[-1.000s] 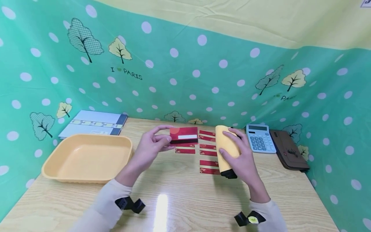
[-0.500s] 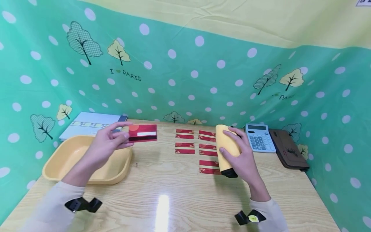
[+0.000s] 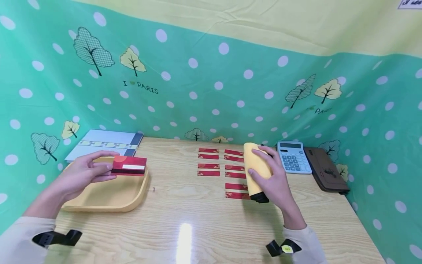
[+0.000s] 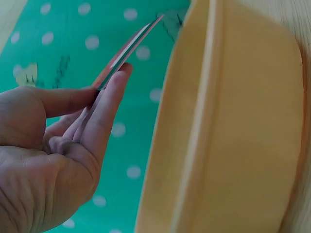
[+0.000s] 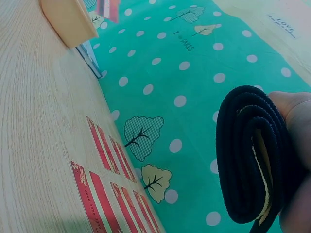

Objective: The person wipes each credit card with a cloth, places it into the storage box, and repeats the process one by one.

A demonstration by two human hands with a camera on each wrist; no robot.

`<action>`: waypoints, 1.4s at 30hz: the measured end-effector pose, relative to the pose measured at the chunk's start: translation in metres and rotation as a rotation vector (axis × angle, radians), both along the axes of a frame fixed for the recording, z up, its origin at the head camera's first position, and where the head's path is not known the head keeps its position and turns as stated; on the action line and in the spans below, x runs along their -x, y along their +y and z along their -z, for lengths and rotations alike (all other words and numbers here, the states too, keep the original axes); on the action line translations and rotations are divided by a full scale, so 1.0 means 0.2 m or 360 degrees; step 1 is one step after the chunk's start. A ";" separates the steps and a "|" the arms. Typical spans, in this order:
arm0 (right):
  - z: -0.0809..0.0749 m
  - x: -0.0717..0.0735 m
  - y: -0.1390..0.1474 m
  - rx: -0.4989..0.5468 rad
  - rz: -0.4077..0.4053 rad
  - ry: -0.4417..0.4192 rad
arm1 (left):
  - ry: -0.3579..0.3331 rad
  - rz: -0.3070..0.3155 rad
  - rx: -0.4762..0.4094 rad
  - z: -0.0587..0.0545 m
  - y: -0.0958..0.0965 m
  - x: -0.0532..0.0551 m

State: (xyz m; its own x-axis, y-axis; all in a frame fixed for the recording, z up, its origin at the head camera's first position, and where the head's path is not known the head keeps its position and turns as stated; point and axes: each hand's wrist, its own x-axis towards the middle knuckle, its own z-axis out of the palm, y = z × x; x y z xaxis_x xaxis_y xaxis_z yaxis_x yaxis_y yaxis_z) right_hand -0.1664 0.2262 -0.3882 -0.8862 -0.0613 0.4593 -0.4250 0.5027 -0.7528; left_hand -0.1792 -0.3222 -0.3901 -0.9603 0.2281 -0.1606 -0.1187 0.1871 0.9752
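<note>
My left hand pinches a red bank card by its left end, thumb on the near side and fingers behind. A white panel and a dark stripe run along the card. In the head view, hand and card overlap a pale orange plastic basin; the left wrist view shows the basin wall just beside the hand. On the right, my right hand grips a rolled cloth, yellow outside with a black layer. Its coiled black end faces the right wrist camera.
Several red strips with gold print lie in pairs mid-table, left of the roll, which covers some ends. A blue calculator and a brown wallet lie at the right. A pale blue folder sits behind the basin.
My left hand has carried the card leftward from over the red strips to the basin, lowering slightly at the end. My right hand and the roll have stayed in place.
</note>
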 end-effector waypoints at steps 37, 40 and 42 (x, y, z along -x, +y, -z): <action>0.00 0.00 0.03 -0.0012 0.0014 0.0008 | -0.0161 -0.0019 0.0218 0.19 -0.21 0.04; 0.00 0.00 0.03 -0.0006 0.0007 0.0017 | -0.0110 -0.0019 0.0322 0.19 -0.21 0.05; 0.00 0.00 0.03 0.0001 0.0004 0.0024 | -0.0098 -0.0035 0.0392 0.19 -0.21 0.05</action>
State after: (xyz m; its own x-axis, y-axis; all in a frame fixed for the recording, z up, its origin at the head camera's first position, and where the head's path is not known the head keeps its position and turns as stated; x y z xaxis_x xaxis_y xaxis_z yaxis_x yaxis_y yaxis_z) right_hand -0.1663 0.2323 -0.3874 -0.8794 -0.0590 0.4725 -0.4349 0.5034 -0.7466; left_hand -0.1891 -0.3643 -0.4278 -0.9513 0.1538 -0.2671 -0.1832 0.4147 0.8913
